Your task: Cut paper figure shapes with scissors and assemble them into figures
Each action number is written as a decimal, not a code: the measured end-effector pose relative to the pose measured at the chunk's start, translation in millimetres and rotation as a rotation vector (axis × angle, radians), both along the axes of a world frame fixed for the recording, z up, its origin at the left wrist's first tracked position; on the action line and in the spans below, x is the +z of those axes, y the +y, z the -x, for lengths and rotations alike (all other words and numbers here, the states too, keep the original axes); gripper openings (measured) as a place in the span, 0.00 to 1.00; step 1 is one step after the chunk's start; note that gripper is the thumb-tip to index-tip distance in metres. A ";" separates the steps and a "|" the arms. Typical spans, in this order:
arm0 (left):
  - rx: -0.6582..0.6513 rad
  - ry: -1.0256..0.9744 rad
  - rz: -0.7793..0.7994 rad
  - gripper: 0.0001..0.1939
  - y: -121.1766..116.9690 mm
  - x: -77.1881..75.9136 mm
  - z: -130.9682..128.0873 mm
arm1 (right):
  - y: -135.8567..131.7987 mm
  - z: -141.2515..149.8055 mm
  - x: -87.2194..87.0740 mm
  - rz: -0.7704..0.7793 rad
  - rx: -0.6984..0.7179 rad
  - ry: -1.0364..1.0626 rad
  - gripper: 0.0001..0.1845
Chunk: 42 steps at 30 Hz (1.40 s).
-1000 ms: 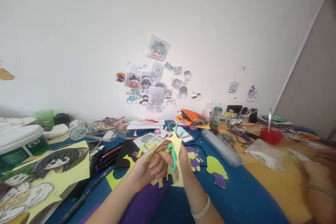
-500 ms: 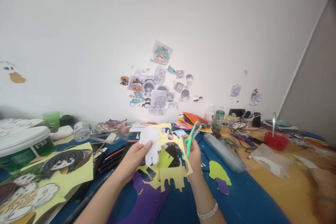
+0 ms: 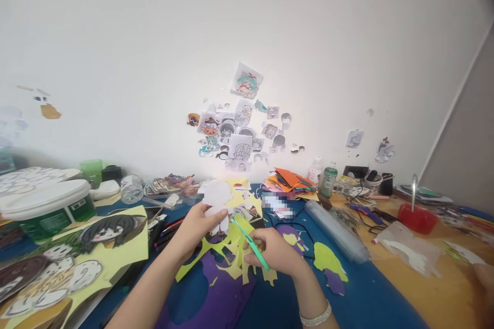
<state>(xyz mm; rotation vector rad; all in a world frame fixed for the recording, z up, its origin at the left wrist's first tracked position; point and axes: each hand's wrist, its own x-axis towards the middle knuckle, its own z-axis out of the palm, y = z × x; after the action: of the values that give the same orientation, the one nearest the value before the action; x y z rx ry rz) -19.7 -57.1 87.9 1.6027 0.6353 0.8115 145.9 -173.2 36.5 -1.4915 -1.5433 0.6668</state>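
Observation:
My left hand (image 3: pixel 198 229) pinches a white paper doll-shaped cutout (image 3: pixel 218 195), upright with its blank side toward me. My right hand (image 3: pixel 276 249) grips green-handled scissors (image 3: pixel 249 239). They point up and left, close to the lower part of the cutout. Yellow paper scraps (image 3: pixel 231 271) with cut-out holes lie under both hands, on a large purple paper piece (image 3: pixel 210 298). To the right of my right hand lie a lime paper piece (image 3: pixel 328 257) and a small purple scrap (image 3: pixel 335 282).
Left stand a white-lidded tub (image 3: pixel 50 203) and yellow sheets with drawn characters (image 3: pixel 116 226). Coloured papers (image 3: pixel 289 181) are stacked at the back, near a green bottle (image 3: pixel 329 180). A clear plastic roll (image 3: pixel 337 234) and red container (image 3: pixel 419 217) lie right. Another person's blurred hand (image 3: pixel 485 272) shows at the edge.
My right hand has lowered and moved left with the scissors, and the yellow cut sheet has left it. My left hand still holds the white cutout. The whole view has shifted slightly.

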 end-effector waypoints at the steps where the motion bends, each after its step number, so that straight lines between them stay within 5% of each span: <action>1: -0.004 0.009 0.003 0.24 0.2 0.3 0.5 | 0.3 -0.3 -0.5 0.011 0.008 0.010 0.10; 10: -0.148 0.030 -0.061 0.21 -6.1 -4.2 -8.0 | 5.3 8.3 3.5 0.022 0.036 0.202 0.18; 19: -0.129 0.025 -0.070 0.21 -15.0 -1.3 -11.2 | 7.9 16.3 7.0 -0.012 0.112 0.366 0.25; 31: -0.128 0.048 -0.154 0.16 -13.0 -2.1 -11.0 | 12.1 12.7 -2.3 0.017 0.123 0.337 0.22; 42: -0.115 0.042 -0.059 0.17 -15.3 4.3 -7.8 | 16.5 12.9 -6.4 0.015 0.061 0.359 0.22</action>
<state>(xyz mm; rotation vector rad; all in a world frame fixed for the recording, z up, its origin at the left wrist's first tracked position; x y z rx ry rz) -11.9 -72.5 92.2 1.6979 0.5476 0.7195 133.0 -156.7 30.1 -1.2569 -1.3121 0.9281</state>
